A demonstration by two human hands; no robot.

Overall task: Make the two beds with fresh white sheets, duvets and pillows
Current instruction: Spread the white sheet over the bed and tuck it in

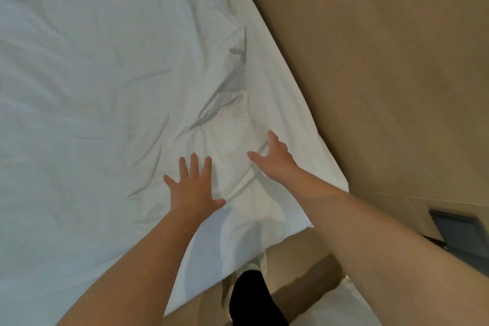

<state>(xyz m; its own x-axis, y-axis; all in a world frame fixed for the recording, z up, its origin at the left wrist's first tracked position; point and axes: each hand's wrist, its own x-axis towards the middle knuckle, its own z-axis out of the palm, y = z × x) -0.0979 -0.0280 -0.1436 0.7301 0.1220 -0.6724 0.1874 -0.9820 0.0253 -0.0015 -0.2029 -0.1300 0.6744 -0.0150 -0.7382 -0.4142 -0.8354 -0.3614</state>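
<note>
A wrinkled white sheet [105, 74] covers the bed and fills the left and middle of the head view. Its corner hangs over the bed's edge near my legs. My left hand [193, 188] lies flat on the sheet with fingers spread and straight. My right hand [275, 159] rests on the sheet a little further right, near the bed's right edge, fingers straight and palm down. Creases run out from between the two hands. Neither hand holds any cloth.
A tan wall or headboard panel [383, 61] runs along the bed's right side. A dark panel [457, 230] sits low on the right. My black trouser leg [251, 299] stands on the brown floor beside more white bedding [341, 307] at the bottom.
</note>
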